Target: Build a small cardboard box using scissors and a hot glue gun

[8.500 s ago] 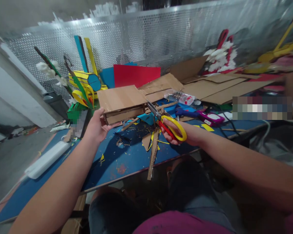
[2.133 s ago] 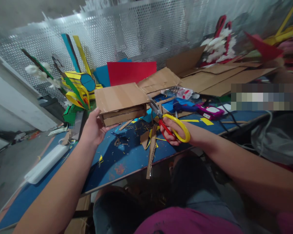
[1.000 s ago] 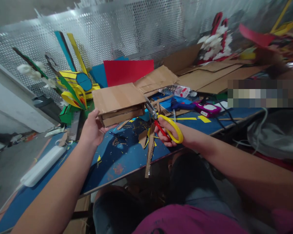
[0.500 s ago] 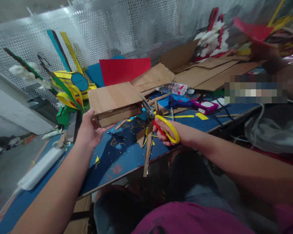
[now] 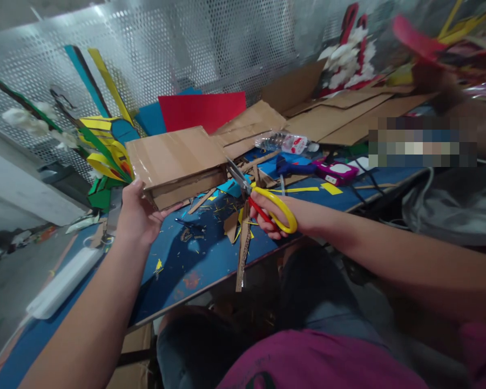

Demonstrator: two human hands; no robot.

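Note:
My left hand grips the near left corner of a flat cardboard box and holds it above the blue table. My right hand has its fingers through the yellow and red handles of a pair of scissors. The scissor blades point up and left and meet the box's right end. A long cardboard strip hangs over the table's near edge below the scissors.
Red paper and blue paper lean on the perforated metal wall. Cardboard sheets, a plastic bottle, a purple glue gun and paper scraps cover the table. A yellow and green paper craft stands at left. A white bar lies near the left edge.
The box has tipped and shifted a little to the left in my left hand, with the scissors still at its right end. The view has drifted right, so everything sits further left.

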